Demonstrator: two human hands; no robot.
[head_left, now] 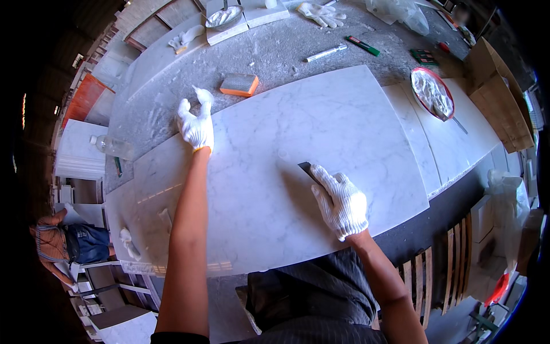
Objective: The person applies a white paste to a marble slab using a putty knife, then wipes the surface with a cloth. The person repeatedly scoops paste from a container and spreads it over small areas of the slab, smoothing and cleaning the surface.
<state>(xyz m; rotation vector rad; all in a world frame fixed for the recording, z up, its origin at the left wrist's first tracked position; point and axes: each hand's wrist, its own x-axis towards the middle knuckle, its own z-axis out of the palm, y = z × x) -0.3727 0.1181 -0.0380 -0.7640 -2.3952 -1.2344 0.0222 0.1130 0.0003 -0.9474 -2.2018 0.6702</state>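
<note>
Pale slab (258,137); two gloved hands (195,123) (342,200), right holding one dark blade (306,168).

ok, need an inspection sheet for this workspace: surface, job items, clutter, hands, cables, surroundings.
Surface: dusty grey worktable, white residue scattered on it.
Job items: grey-veined white marble slab, glossy; dark scraper blade, contact with the slab unclear.
Clutter: orange-and-grey block, white marker, slim green pack, red-rimmed bowl of white paste, clear plastic bottle.
Hands: gloved left hand at the slab's far edge, no tool visible; gloved right hand gripping the blade.
Cables: nothing seen.
Surroundings: co-worker in striped top at left; cardboard box and wooden slats at right.
</note>
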